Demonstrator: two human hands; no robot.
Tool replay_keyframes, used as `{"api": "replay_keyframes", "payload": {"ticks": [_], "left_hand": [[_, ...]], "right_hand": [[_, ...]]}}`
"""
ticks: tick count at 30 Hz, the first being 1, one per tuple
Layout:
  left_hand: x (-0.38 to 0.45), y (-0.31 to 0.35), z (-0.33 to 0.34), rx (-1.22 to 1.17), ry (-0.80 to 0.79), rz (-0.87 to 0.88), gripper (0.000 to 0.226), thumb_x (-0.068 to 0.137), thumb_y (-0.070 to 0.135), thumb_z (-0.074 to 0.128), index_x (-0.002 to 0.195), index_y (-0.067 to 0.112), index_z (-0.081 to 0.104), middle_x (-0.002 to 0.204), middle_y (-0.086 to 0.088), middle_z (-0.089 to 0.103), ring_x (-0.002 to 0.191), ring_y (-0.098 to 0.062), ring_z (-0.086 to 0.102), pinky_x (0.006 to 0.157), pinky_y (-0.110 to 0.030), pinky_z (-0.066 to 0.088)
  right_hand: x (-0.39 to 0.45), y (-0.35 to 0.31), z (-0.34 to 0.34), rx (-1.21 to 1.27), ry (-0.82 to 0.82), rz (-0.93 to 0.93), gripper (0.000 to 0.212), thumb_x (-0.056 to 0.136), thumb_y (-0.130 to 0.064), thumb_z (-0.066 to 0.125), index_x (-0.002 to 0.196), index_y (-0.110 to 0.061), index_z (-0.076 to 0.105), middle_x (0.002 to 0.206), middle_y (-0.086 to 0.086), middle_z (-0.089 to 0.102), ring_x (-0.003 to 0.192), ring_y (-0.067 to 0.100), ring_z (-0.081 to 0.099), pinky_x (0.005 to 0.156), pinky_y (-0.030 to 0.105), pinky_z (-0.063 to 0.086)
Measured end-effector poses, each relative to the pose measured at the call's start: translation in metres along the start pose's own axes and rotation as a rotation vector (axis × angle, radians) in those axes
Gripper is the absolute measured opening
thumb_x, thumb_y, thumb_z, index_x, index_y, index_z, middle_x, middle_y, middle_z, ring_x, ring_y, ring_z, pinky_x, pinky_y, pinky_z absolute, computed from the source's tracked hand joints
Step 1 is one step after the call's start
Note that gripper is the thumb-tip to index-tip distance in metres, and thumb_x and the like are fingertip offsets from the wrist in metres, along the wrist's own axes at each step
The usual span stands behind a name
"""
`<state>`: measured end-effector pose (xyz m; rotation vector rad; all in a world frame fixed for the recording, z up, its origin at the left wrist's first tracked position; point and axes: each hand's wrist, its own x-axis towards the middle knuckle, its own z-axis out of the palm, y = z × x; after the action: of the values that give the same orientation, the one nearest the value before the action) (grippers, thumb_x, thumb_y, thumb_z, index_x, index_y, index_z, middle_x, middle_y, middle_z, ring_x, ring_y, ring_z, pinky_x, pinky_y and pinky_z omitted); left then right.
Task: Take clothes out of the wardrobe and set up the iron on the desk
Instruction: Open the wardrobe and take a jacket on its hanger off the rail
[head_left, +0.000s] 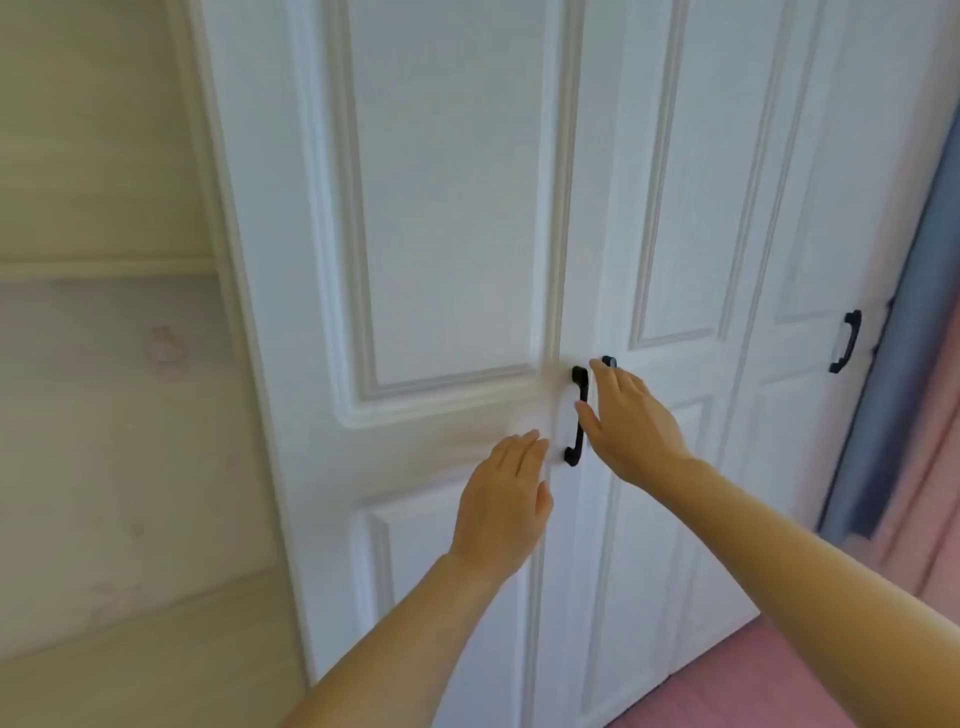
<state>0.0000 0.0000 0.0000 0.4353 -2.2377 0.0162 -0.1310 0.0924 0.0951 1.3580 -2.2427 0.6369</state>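
Observation:
A white panelled wardrobe (447, 208) fills the view, its doors closed. A black handle (577, 415) sits on the left door at the centre seam. My left hand (501, 499) reaches up with straight fingers, fingertips just left of that handle's lower end. My right hand (631, 426) is spread flat with straight fingers over the right door's handle (609, 361), hiding all but its top end. Neither hand grips anything. No clothes or iron are in view.
A third black handle (845, 340) is on a further door at the right. A blue and pink curtain (904, 364) hangs beside it. Pale wooden shelving (104, 270) stands to the left. Pink floor (779, 670) shows at the bottom right.

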Motion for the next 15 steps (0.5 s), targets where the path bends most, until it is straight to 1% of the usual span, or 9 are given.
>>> {"api": "replay_keyframes", "payload": {"ticks": [2,5,6,7,8,10,11,13,15], "left_hand": [[0.01,0.008,0.007,-0.143,-0.014,-0.064,0.048,0.09,0.017,0.059,0.137,0.012,0.047,0.138,-0.003,0.052,0.128,-0.019,0.049,0.104,-0.028,0.043],[0.024,0.023,0.016,-0.342,-0.069,-0.228,0.05,0.096,0.02,0.049,0.144,0.021,0.034,0.143,0.005,0.043,0.13,-0.008,0.041,0.097,-0.007,0.028],[0.028,0.028,0.021,-0.393,-0.081,-0.271,0.051,0.097,0.022,0.047,0.146,0.023,0.031,0.145,0.007,0.04,0.13,-0.006,0.04,0.095,-0.003,0.025],[0.032,0.032,0.027,-0.443,-0.081,-0.303,0.052,0.098,0.024,0.046,0.147,0.025,0.029,0.147,0.009,0.038,0.13,-0.005,0.04,0.096,-0.002,0.025],[0.037,0.035,0.03,-0.488,-0.074,-0.317,0.053,0.098,0.025,0.045,0.147,0.026,0.027,0.148,0.009,0.037,0.13,-0.005,0.041,0.099,-0.006,0.03],[0.044,0.04,0.039,-0.542,-0.083,-0.346,0.053,0.098,0.027,0.045,0.148,0.027,0.026,0.148,0.009,0.039,0.131,-0.008,0.042,0.106,-0.022,0.039],[0.047,0.042,0.043,-0.563,-0.08,-0.362,0.053,0.098,0.026,0.045,0.148,0.027,0.025,0.148,0.009,0.039,0.131,-0.009,0.043,0.106,-0.027,0.041],[0.053,0.045,0.045,-0.607,-0.061,-0.401,0.054,0.098,0.024,0.046,0.148,0.026,0.026,0.147,0.009,0.041,0.13,-0.01,0.044,0.106,-0.032,0.042],[0.055,0.049,0.045,-0.631,-0.036,-0.426,0.055,0.097,0.02,0.048,0.148,0.025,0.027,0.146,0.007,0.042,0.128,-0.012,0.046,0.105,-0.033,0.042]], "right_hand": [[0.015,0.007,0.003,0.046,0.007,0.001,0.054,0.099,-0.035,0.04,0.144,-0.009,0.025,0.138,0.009,0.047,0.128,0.024,0.043,0.091,0.033,0.045],[0.039,0.014,0.008,0.094,-0.005,0.025,0.055,0.098,-0.037,0.041,0.143,-0.008,0.025,0.132,0.009,0.051,0.123,0.025,0.047,0.081,0.032,0.046],[0.045,0.015,0.009,0.123,-0.007,0.04,0.055,0.098,-0.036,0.042,0.142,-0.008,0.026,0.13,0.009,0.052,0.121,0.026,0.049,0.081,0.033,0.047],[0.05,0.016,0.01,0.158,-0.002,0.051,0.053,0.097,-0.035,0.043,0.14,-0.008,0.029,0.128,0.01,0.053,0.118,0.027,0.05,0.082,0.034,0.048],[0.055,0.016,0.009,0.197,0.009,0.061,0.049,0.096,-0.034,0.043,0.137,-0.008,0.033,0.124,0.01,0.054,0.113,0.028,0.052,0.082,0.035,0.048],[0.063,0.016,0.007,0.325,-0.004,0.098,0.04,0.095,-0.032,0.044,0.127,-0.007,0.04,0.11,0.009,0.057,0.101,0.028,0.056,0.078,0.034,0.047],[0.067,0.015,0.007,0.397,-0.018,0.126,0.037,0.095,-0.032,0.045,0.122,-0.007,0.043,0.104,0.008,0.058,0.096,0.028,0.057,0.076,0.034,0.048],[0.073,0.012,0.004,0.507,-0.038,0.176,0.035,0.095,-0.032,0.046,0.12,-0.007,0.044,0.103,0.007,0.058,0.093,0.025,0.057,0.076,0.034,0.048],[0.076,0.011,0.001,0.567,-0.049,0.205,0.04,0.097,-0.032,0.047,0.127,-0.006,0.041,0.107,0.004,0.055,0.094,0.021,0.054,0.073,0.027,0.044]]}}
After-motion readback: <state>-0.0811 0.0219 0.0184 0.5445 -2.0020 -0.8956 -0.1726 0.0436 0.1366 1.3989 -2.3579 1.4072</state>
